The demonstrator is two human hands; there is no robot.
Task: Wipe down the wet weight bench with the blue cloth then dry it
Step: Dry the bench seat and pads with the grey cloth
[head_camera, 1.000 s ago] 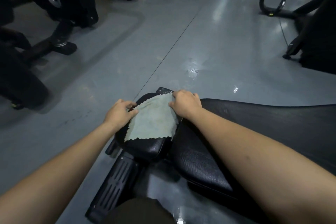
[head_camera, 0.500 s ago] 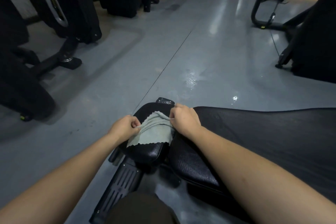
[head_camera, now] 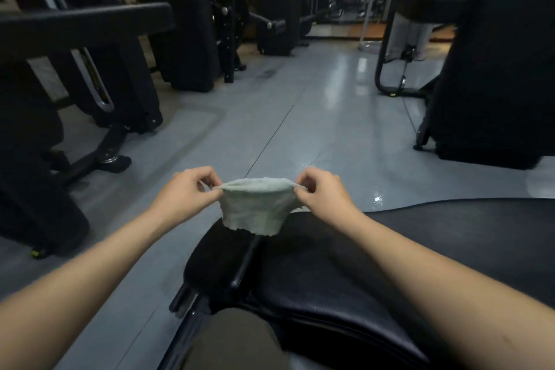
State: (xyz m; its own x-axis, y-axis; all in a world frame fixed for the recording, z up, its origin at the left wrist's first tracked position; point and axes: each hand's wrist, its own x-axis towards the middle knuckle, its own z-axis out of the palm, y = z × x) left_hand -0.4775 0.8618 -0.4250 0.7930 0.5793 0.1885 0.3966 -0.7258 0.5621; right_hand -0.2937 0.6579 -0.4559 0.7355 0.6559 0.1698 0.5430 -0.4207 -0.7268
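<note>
The left hand (head_camera: 187,194) and the right hand (head_camera: 321,194) each pinch one upper corner of the blue cloth (head_camera: 255,207) between thumb and fingers. The cloth is in the air, stretched between the two hands, and its lower part hangs free above the small pad at the end of the weight bench (head_camera: 375,264). Whether the lower edge touches the pad I cannot tell; it seems to be just over it.

I think the hands hold the cloth this way to open it flat, so that a fresh, wide side can go down on the padding for the next pass. A spread cloth covers more surface than a crumpled one.

The cloth is thin and soft, pale blue-green in this dim light, with a rough, wavy edge and a slightly fuzzy surface. It sags a little in the middle. The bench padding is black, smooth and leather-like with a fine grain, and it shines softly, which may be water, but the drops are not clear to see. The small pad is rounded; the long one is broad and runs to the right. The grey floor (head_camera: 315,135) is glossy, with bright wet-looking spots near the bench.
</note>
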